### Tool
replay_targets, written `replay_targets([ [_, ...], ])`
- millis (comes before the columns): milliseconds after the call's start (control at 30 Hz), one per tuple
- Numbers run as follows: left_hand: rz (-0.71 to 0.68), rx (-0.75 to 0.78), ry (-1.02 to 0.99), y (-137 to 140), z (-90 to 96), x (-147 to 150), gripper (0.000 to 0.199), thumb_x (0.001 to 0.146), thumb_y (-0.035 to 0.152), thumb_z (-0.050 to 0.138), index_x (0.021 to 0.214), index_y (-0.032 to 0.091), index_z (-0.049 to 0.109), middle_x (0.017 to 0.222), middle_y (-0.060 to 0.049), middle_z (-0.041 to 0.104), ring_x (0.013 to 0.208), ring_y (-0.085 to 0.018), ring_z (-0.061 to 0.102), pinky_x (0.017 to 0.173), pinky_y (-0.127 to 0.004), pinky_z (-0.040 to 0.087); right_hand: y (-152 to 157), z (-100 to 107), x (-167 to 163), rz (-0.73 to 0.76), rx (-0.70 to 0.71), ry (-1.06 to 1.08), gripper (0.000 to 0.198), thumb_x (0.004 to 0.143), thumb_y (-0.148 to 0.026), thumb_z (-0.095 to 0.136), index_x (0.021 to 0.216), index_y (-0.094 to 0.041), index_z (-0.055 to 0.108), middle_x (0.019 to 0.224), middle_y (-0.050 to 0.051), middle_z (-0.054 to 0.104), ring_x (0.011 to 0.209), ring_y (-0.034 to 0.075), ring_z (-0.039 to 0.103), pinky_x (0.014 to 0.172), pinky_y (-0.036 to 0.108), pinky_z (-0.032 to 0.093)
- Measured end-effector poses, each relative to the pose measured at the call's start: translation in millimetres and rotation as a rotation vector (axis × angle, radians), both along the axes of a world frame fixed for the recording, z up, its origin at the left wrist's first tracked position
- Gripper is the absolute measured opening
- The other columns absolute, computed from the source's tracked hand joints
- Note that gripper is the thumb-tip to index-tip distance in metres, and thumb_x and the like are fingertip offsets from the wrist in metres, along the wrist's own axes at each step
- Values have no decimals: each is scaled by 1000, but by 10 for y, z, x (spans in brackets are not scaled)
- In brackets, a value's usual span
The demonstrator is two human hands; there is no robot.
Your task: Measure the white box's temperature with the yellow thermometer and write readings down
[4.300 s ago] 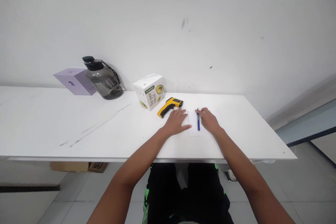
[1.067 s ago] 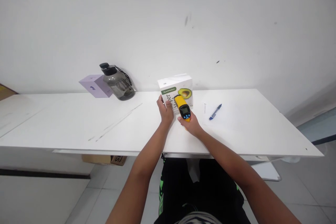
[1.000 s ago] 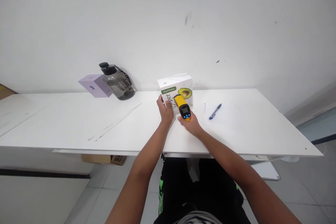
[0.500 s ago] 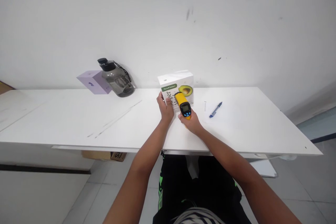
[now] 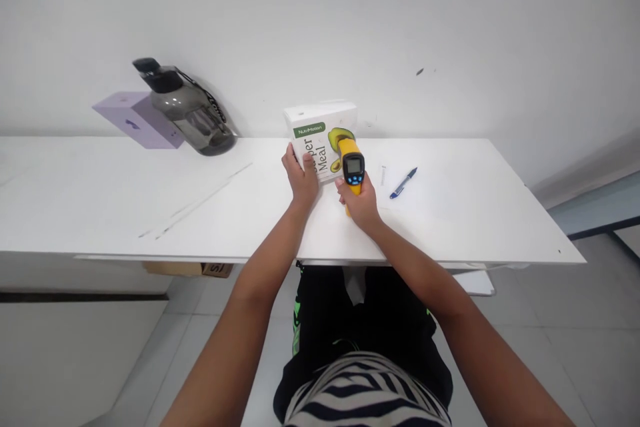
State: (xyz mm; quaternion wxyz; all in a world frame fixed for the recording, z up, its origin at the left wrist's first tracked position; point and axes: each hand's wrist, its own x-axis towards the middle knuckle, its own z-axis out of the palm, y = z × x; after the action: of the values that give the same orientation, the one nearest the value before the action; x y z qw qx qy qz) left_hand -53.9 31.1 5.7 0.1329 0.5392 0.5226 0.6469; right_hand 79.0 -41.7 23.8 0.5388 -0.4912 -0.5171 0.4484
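Note:
My left hand (image 5: pixel 302 180) grips the lower left side of a white meal box (image 5: pixel 306 147) with a green label and avocado pictures, its thumb across the front. The box is tilted a little on the table. In my right hand (image 5: pixel 365 203) is a yellow and black infrared thermometer (image 5: pixel 351 163), its small screen and blue buttons facing me. Its front end points toward the box and covers part of the avocado picture. My right fingers wrap round its handle. Whether the thermometer touches the box I cannot tell.
A blue pen (image 5: pixel 403 183) lies on a sheet of white paper on the right of the white table (image 5: pixel 475 213). To the left, a grey water bottle (image 5: pixel 193 117) stands beside a lilac box (image 5: pixel 143 121) near the wall. A cardboard box (image 5: pixel 175 268) is below the table.
The camera view has tilted down, so everything sits higher in the picture. The thermometer has shifted right across the box front, uncovering more of the lettering.

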Motion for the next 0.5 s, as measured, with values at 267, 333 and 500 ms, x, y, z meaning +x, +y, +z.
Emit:
replay_targets([
  [267,-42,-16,-12,0,-3,3,57,89,60,39,134,24,42,124,-9,44,126,-23,40,109,-39,29,39,-3,-11,-59,38,78,43,76,-54,60,106,-25,51,84,0,58,65,11,54,55,24,48],
  [333,-40,-13,-18,3,-2,4,57,89,60,39,134,24,42,124,-9,44,126,-23,40,109,-39,29,39,-7,-9,-60,44,69,44,76,-55,60,108,-25,51,83,0,58,65,11,54,54,23,48],
  [500,-37,-16,-25,7,2,4,60,89,63,37,134,23,42,123,-10,44,127,-24,39,109,-39,29,42,-18,-4,-66,39,65,45,76,-55,61,109,-26,51,84,0,58,66,12,55,54,23,48],
])
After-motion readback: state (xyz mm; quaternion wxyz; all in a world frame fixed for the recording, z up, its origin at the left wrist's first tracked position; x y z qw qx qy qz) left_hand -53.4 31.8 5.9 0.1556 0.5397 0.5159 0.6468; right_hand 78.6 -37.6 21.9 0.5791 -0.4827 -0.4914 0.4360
